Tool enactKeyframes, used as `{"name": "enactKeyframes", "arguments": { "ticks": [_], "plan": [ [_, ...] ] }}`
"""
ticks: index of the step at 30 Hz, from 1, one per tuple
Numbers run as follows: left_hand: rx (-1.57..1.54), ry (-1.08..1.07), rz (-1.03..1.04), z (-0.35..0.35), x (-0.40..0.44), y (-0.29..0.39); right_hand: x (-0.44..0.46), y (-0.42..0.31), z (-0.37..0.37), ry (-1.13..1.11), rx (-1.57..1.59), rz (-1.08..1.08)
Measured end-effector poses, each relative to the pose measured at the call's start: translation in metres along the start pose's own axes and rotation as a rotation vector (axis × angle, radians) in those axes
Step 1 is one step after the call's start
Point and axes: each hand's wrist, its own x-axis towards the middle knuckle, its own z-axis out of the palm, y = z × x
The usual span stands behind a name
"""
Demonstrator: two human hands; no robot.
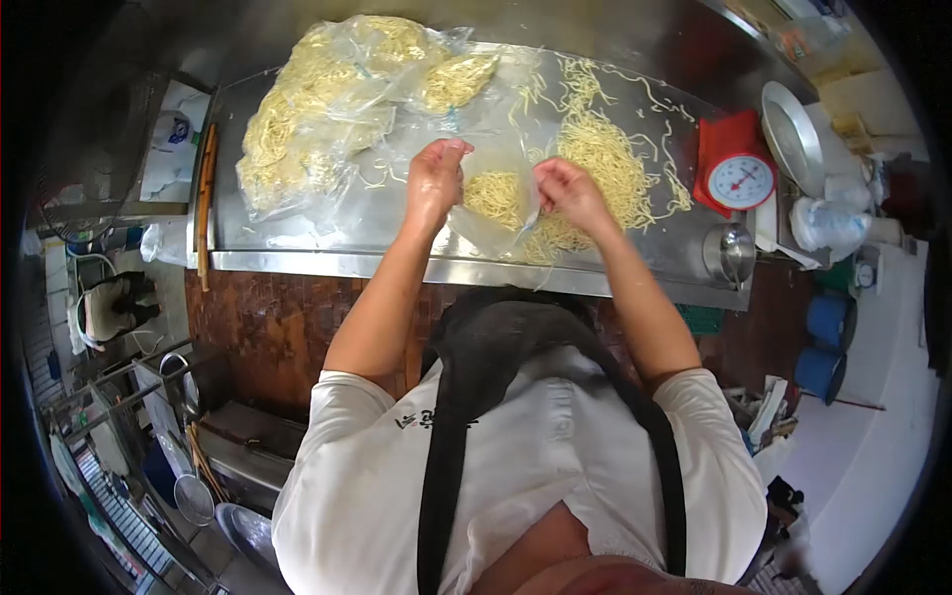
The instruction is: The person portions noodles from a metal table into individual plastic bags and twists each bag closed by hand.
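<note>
Between my two hands is a clear plastic bag with a portion of pale yellow noodles in it. My left hand is closed, pinching the bag's left edge. Its right edge is pinched in my closed right hand. A loose heap of noodles lies on the metal table just beyond and beside my right hand. To the left of my left hand, filled bags of noodles are piled up. One smaller bagged portion rests at the pile's right side.
A red dial scale stands at the right end of the metal table, with a round metal pan behind it. Near the front right corner sits a metal cup. Wooden sticks lie along the left edge.
</note>
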Motion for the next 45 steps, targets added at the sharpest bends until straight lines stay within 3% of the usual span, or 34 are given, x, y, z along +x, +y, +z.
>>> {"name": "enactKeyframes", "arguments": {
  "ticks": [1,6,10,13,14,15,16,17,18,19,21,23,25,26,27,30,33,36,37,38,39,41,44,45],
  "plan": [
    [0.003,0.004,-0.008,-0.001,-0.001,0.002,-0.001,-0.034,0.0,-0.012,0.145,0.006],
    [0.068,0.049,0.233,-0.019,0.031,0.046,-0.012,-0.109,0.001,0.214,-0.016,-0.277],
    [0.326,0.094,0.765,-0.02,0.062,0.17,-0.029,-0.099,-0.021,0.239,-0.062,-0.263],
    [0.391,0.17,1.0,-0.018,0.067,0.263,-0.054,-0.083,-0.045,0.321,-0.101,-0.297],
    [0.433,0.203,1.055,-0.029,0.082,0.286,-0.064,-0.08,-0.055,0.362,-0.116,-0.31],
    [0.205,0.211,1.02,-0.019,0.081,0.296,-0.076,-0.077,-0.067,0.388,-0.15,-0.321],
    [0.042,0.051,0.993,-0.053,0.129,0.31,-0.089,-0.073,-0.084,0.413,-0.187,-0.33],
    [0.14,0.024,1.067,-0.07,0.152,0.314,-0.103,-0.067,-0.103,0.473,-0.234,-0.318],
    [0.133,-0.054,0.955,-0.1,0.191,0.318,-0.118,-0.062,-0.121,0.522,-0.275,-0.305],
    [0.182,0.056,0.826,-0.115,0.22,0.309,-0.133,-0.059,-0.14,0.557,-0.312,-0.294],
    [0.106,0.06,0.657,-0.078,0.206,0.255,-0.167,-0.054,-0.189,0.801,-0.39,-0.32],
    [0.291,0.154,0.455,-0.011,0.149,0.199,-0.2,-0.031,-0.255,1.066,-0.331,-0.331],
    [0.32,-0.081,0.421,0.071,0.077,0.137,-0.242,-0.02,-0.347,1.413,-0.411,-0.309],
    [0.309,-0.139,0.342,0.095,0.056,0.1,-0.264,-0.019,-0.4,1.557,-0.688,-0.273],
    [0.302,-0.196,0.263,0.121,0.039,0.066,-0.283,0.001,-0.467,1.631,-0.697,-0.192],
    [0.291,-0.251,0.02,0.217,-0.02,-0.011,-0.328,0.064,-0.65,1.741,-1.224,0.135],
    [0.365,-0.356,-0.124,0.276,-0.047,-0.06,-0.339,0.092,-0.743,1.756,-1.115,0.466],
    [0.442,-0.391,-0.169,0.32,-0.066,-0.062,-0.354,0.042,-0.789,1.58,-1.122,0.345],
    [0.431,-0.387,-0.165,0.327,-0.07,-0.061,-0.356,0.024,-0.798,1.767,-1.244,0.005],
    [0.432,-0.387,-0.157,0.334,-0.07,-0.062,-0.356,-0.023,-0.767,1.755,-1.096,-0.137],
    [0.434,-0.389,-0.15,0.34,-0.069,-0.064,-0.345,-0.046,-0.747,1.733,-0.374,-0.391],
    [0.441,-0.407,-0.153,0.346,-0.071,-0.068,-0.337,-0.056,-0.752,1.476,0.212,-0.681],
    [0.42,-0.467,-0.124,0.372,-0.072,-0.068,-0.341,-0.11,-0.708,0.966,0.529,-1.195],
    [0.363,-0.495,-0.134,0.381,-0.077,-0.065,-0.341,-0.107,-0.686,0.845,0.638,-1.146]
  ]
}}
